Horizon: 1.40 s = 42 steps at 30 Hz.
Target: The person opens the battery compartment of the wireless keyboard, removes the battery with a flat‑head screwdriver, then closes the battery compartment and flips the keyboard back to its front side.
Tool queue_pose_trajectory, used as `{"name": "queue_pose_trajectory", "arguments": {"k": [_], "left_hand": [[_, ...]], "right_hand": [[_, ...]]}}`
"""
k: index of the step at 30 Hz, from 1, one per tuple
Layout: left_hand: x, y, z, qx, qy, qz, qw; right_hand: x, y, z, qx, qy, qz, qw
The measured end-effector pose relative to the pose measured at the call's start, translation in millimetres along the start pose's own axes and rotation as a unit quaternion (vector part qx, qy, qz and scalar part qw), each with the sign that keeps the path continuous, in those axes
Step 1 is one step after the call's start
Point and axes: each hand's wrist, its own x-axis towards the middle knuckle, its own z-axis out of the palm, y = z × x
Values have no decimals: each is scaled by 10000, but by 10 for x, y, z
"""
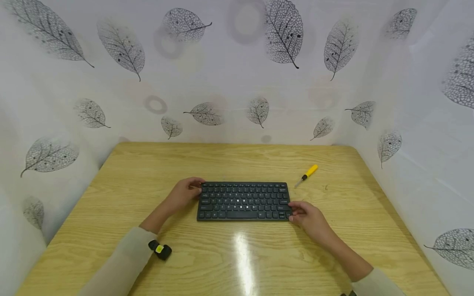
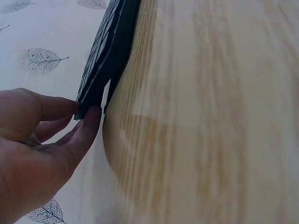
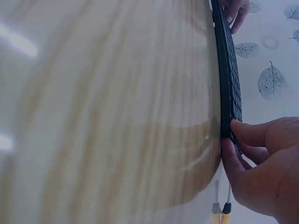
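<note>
Black keyboard [image 1: 242,201] is centred over worktop [image 1: 200,259], long axis crosswise | left grip [image 1: 181,196] is pinched on its left end, toward far corner | right grip [image 1: 311,220] is pinched on right end, toward near corner | both in contact, neither nearer

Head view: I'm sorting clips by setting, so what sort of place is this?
Probably a screened-off tabletop workspace: a wood-grain table, a leaf-print backdrop on three sides, and a keyboard with a screwdriver nearby.
</note>
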Motion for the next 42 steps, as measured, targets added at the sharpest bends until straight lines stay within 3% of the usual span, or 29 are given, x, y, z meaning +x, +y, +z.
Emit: {"name": "queue_pose_trajectory", "arguments": {"k": [8,22,30,42], "left_hand": [[-61,46,-46,-77,104,158,9998],[-90,324,-182,-671,66,567,9961],[-145,461,-305,-955,-17,662,9932],[-137,647,-430,-1065,97,727,9916]], "right_hand": [[27,6,1,-203,-28,-42,9998],[57,5,8,-49,-92,-90,9999],[95,-1,52,9,-198,-39,9998],[145,-31,127,113,-268,-339,9990]]}}
